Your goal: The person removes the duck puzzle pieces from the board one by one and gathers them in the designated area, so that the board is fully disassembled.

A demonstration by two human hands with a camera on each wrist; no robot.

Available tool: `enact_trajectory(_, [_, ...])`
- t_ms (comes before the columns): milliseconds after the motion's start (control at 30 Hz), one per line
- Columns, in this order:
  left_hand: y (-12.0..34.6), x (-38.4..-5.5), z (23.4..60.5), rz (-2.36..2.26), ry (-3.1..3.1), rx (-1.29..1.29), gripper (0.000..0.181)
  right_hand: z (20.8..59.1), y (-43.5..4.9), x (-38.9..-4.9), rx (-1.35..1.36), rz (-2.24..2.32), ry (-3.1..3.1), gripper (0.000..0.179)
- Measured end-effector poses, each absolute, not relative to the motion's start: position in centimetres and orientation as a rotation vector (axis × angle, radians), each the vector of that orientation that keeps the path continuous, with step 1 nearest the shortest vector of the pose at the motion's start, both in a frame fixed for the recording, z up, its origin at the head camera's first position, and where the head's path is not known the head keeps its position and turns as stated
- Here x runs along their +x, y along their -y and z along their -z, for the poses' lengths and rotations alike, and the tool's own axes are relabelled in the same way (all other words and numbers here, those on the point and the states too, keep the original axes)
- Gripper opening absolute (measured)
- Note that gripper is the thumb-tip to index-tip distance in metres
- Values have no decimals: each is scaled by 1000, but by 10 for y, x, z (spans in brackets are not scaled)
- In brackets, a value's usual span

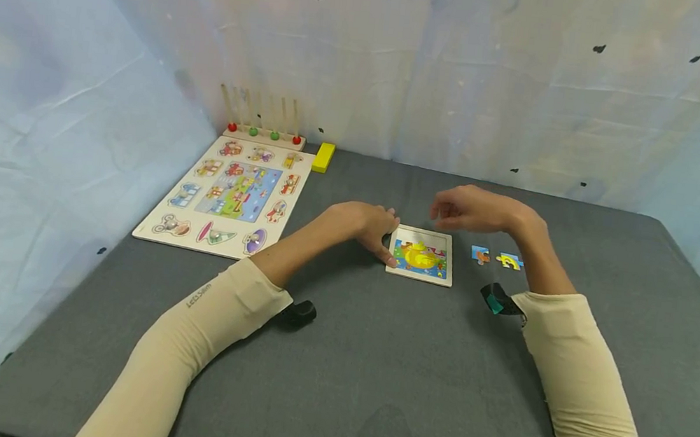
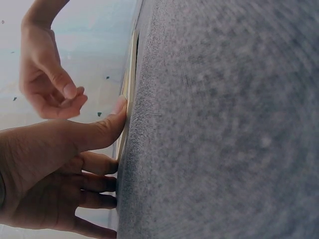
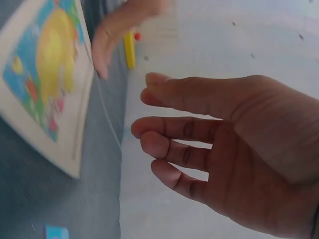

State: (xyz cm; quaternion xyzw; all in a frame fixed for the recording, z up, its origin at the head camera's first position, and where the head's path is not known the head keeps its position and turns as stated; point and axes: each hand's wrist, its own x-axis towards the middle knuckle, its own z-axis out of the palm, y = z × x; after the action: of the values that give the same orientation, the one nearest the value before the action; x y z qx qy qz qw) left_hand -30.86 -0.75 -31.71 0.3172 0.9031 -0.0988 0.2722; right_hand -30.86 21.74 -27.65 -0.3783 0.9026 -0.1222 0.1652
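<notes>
A small wooden tray puzzle (image 1: 420, 255) with a yellow duck picture lies flat on the table; bare wood shows in its upper part. My left hand (image 1: 369, 227) is at its left side, thumb on the tray's edge and fingers spread along the far left corner. In the left wrist view those fingers reach down to the table. Above and right of the tray hovers my right hand (image 1: 474, 209), fingers loosely bent, thumb near the index finger, nothing visible between them. Two loose jigsaw pieces, one blue and brown (image 1: 481, 254) and one yellow and blue (image 1: 510, 261), lie right of the tray.
A large wooden peg puzzle board (image 1: 189, 235) lies at the back left. Behind it stands a wooden rack of pegs (image 1: 263, 135) with red and green beads. Beside the board is a yellow block (image 1: 323, 157). Pale sheeting (image 1: 364, 72) walls off the table's back and sides.
</notes>
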Motion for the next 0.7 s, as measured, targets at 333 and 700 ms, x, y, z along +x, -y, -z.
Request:
enact_trajectory(333, [8,-306,318,278,-2449,832,104,300,-182,-308,-1013,246,-2459,34])
enact_trajectory(700, [9,-305,319,259,-2455,816,105,312,-171,-306,-1025,265,-2460,21])
